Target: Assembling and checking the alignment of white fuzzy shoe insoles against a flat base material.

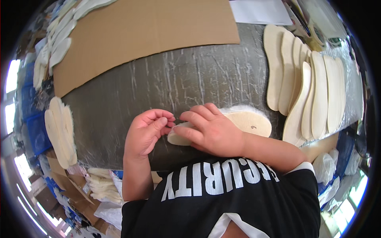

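A: Item one, the piece in hand?

B: One beige insole (248, 123), foam face up, white fleece showing along its far edge. It lies flat on the dark grey worktop (158, 83), near the front edge, just ahead of the person's chest.

A: Right hand?

B: The right hand (210, 129) rests palm down on the heel-side half of the insole, covering it. Its fingers are stretched out side by side toward the left, pressing the piece to the worktop; the fingertips reach the end of the insole.

A: Left hand?

B: The left hand (149, 131) sits just beside that same end. Its fingers are curled inward, thumb and forefinger closed together at the tip of the insole. Whether they actually pinch the edge cannot be told; the right fingers hide the contact.

A: Other stock on the bench?

B: A row of overlapping beige insoles (305, 83) to the right, well apart from the hands. A second stack of insoles (59, 131) at the left edge, fleece visible. A line of white insoles (59, 35) far left. One brown cardboard sheet (139, 31) across the back of the worktop, and a white paper sheet (260, 11) beyond it.

A: Clothing?

B: Black short-sleeved shirt (238, 202) with white lettering.
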Demonstrator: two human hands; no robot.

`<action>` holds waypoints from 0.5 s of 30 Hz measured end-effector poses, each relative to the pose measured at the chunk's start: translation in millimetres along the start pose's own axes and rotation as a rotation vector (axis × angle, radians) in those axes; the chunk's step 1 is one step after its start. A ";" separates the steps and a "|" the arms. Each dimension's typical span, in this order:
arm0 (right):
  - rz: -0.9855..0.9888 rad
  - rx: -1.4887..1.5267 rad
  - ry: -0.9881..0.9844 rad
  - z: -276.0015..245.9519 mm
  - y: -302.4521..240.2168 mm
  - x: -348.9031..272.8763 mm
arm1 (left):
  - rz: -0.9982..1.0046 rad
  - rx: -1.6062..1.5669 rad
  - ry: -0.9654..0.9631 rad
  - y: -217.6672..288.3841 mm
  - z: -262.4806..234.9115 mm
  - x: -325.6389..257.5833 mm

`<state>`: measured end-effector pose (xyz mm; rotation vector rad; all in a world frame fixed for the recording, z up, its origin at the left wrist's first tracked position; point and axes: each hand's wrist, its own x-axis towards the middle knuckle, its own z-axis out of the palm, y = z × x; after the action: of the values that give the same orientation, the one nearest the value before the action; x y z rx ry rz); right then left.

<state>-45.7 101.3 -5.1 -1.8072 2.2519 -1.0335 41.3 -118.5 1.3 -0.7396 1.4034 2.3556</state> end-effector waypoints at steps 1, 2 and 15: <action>0.011 0.004 -0.015 -0.2 0.6 -2.1 | 0.013 0.027 -0.022 -7.7 -6.0 -3.3; 0.023 0.006 -0.031 0.1 1.3 -3.5 | 0.024 0.055 -0.043 -13.9 -11.5 -6.9; 0.003 0.164 -0.015 0.7 -16.6 -23.5 | -0.194 0.027 -0.057 -44.1 4.6 -43.1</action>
<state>-24.4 120.6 -4.7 -1.7382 2.0922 -1.1620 97.4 -93.1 -4.3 -0.7582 1.2760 2.1875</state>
